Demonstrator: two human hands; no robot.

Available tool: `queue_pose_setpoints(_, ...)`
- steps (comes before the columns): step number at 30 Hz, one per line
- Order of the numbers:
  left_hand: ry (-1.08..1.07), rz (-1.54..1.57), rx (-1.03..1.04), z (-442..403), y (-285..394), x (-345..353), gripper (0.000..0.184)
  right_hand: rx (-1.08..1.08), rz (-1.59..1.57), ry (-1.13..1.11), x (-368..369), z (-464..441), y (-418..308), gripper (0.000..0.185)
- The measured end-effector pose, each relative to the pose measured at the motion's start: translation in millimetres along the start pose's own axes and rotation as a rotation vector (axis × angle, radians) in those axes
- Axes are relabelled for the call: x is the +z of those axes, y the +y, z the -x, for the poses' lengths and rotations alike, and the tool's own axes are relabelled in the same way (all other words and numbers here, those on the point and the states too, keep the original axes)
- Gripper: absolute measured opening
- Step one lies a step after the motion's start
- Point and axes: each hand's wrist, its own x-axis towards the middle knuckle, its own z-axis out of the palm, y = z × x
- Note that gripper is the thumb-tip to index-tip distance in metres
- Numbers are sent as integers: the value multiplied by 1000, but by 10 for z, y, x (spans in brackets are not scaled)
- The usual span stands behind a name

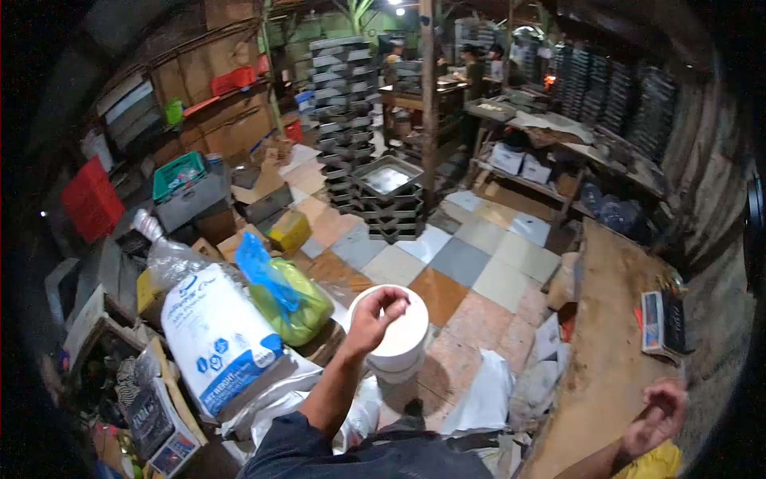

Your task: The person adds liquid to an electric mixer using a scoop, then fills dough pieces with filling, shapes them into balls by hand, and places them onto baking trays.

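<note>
My left hand (375,318) hovers over a white bucket (392,339) standing on the floor in front of me. Its fingers are loosely curled, with the thumb apart, and nothing shows in them. At the lower right, my right hand (656,417) hangs near the edge of a wooden tabletop (594,351), fingers bent and apart, holding nothing visible. A bit of yellow cloth or plastic (656,463) lies below it. Further up on the tabletop stands a small printed box (664,322), close to the wall.
A large white milk powder sack (211,335) and a green plastic bag (294,307) crowd the left. Tall stacks of metal trays (343,112) rise from the tiled floor (451,263) beside a wooden post (429,104). A white sack (485,395) lies to the bucket's right. People stand far back.
</note>
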Motion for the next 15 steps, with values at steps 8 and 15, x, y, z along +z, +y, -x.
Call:
queue_pose_setpoints(8,-97,27,946,-674,1851,-317,62,-418,-589,-230,1064,-1488,-300,41)
queue_pose_setpoints(15,-239,-349,1090,-1006,2252,-366,62,-472,-535,-170,1766,-1948,451,41)
